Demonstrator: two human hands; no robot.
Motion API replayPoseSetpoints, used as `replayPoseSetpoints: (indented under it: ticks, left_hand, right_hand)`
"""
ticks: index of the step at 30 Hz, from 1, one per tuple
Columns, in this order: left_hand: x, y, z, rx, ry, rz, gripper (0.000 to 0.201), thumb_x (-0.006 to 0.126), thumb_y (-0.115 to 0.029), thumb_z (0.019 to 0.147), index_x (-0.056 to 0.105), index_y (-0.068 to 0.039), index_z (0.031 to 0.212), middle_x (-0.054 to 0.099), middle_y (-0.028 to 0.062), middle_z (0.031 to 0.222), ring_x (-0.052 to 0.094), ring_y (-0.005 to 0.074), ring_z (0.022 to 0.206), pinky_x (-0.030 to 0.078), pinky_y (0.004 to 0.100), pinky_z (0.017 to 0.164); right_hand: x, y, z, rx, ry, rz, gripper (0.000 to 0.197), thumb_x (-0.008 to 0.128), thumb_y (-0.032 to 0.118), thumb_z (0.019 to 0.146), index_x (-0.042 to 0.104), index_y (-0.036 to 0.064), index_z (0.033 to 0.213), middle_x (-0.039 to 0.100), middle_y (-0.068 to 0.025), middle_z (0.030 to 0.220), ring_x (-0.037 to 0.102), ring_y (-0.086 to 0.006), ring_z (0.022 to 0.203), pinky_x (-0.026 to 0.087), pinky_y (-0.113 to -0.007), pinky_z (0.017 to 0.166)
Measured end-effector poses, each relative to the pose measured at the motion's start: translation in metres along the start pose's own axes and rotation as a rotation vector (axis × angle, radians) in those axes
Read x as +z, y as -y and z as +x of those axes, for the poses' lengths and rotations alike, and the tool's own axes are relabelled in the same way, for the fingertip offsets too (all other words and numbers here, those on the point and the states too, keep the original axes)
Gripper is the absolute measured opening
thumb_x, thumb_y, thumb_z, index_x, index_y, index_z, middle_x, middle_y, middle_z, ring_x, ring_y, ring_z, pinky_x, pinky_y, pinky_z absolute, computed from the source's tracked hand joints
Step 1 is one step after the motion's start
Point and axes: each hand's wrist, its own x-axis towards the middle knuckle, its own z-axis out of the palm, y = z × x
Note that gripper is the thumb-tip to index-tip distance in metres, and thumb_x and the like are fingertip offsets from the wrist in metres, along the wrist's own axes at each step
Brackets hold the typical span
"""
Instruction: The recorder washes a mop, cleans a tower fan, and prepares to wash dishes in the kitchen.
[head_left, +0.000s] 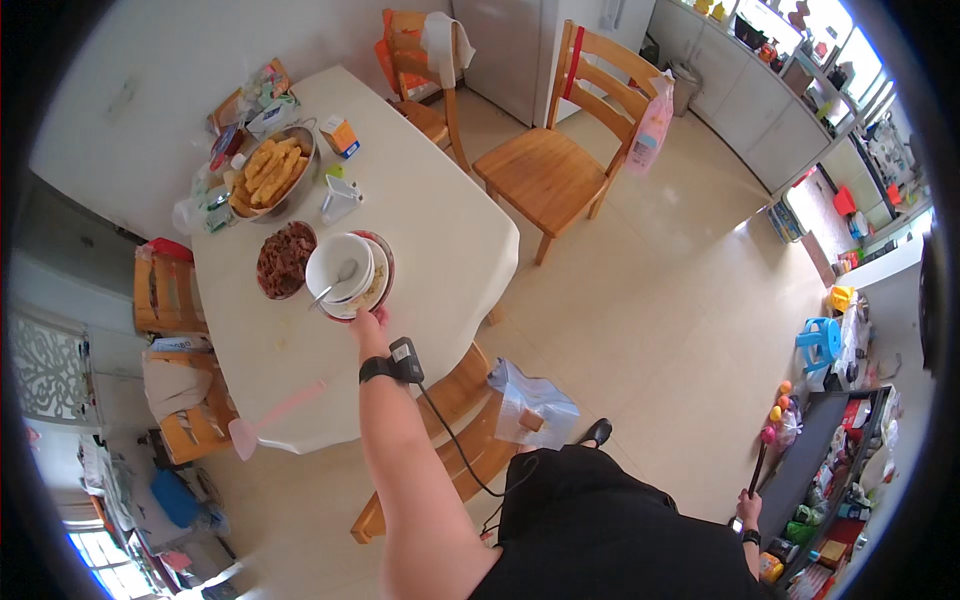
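My left hand [371, 323] is closed on the near rim of a red-rimmed plate [389, 262] on the table. Stacked on that plate are white bowls [328, 262] with a metal spoon [338, 284] in the top one, and bits of food lie beside them. To their left is a bowl of dark reddish-brown food [286, 261]. Low at the right, my right hand [748, 509] is wrapped round a slim dark stick [757, 468]; its exact kind is too small to tell. Both wrists wear black bands, and a small black box with a cable sits by the left one.
The pale table [440, 215] also bears a metal basin of fried dough sticks [270, 177], an orange-and-blue box [340, 137] and a pink fly swatter [275, 415]. Wooden chairs [545, 175] stand around it. A plastic bag [533, 405] lies by my leg; a cluttered shelf [830, 480] is at right.
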Motion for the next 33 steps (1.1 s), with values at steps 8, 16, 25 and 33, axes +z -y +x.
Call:
replayPoseSetpoints:
  ticks: [8,16,25,33]
  left_hand:
    - [0.005,0.001,-0.001,0.084,-0.025,0.035,0.025,0.036,-0.005,0.079,0.043,0.004,0.102,0.054,0.0138,0.076,0.054,0.0196,0.061,0.048,0.0268,0.051]
    - [0.002,-0.001,0.001,0.076,-0.049,0.101,0.023,0.040,-0.016,0.083,0.044,-0.010,0.105,0.055,0.0078,0.076,0.053,0.0166,0.060,0.047,0.0248,0.053]
    - [-0.025,0.017,-0.007,0.100,0.005,0.203,0.026,0.037,-0.011,0.083,0.044,-0.002,0.106,0.056,0.0118,0.082,0.056,0.0186,0.062,0.048,0.0256,0.051]
    - [-0.036,0.034,-0.046,0.129,0.100,0.294,0.025,0.036,-0.006,0.080,0.048,0.006,0.098,0.056,0.0153,0.079,0.056,0.0200,0.057,0.049,0.0266,0.046]
  right_hand:
    - [0.008,-0.062,-0.017,0.106,-0.038,-0.178,0.028,0.053,0.023,0.074,0.055,-0.0014,0.062,0.051,-0.0071,0.049,0.050,-0.0150,0.040,0.038,-0.029,0.039]
    - [0.012,-0.076,-0.028,0.153,-0.013,-0.127,0.029,0.052,0.023,0.073,0.058,-0.0040,0.066,0.054,-0.0080,0.053,0.053,-0.0161,0.043,0.040,-0.030,0.041]
    - [0.024,-0.053,-0.017,0.184,0.075,-0.098,0.025,0.053,0.021,0.075,0.055,-0.0026,0.068,0.053,-0.0070,0.054,0.052,-0.0164,0.040,0.040,-0.030,0.038]
    - [0.047,0.038,0.026,-0.072,0.139,-0.032,0.024,0.049,0.024,0.080,0.048,0.0055,0.066,0.039,0.0012,0.045,0.038,-0.0094,0.035,0.031,-0.025,0.032]
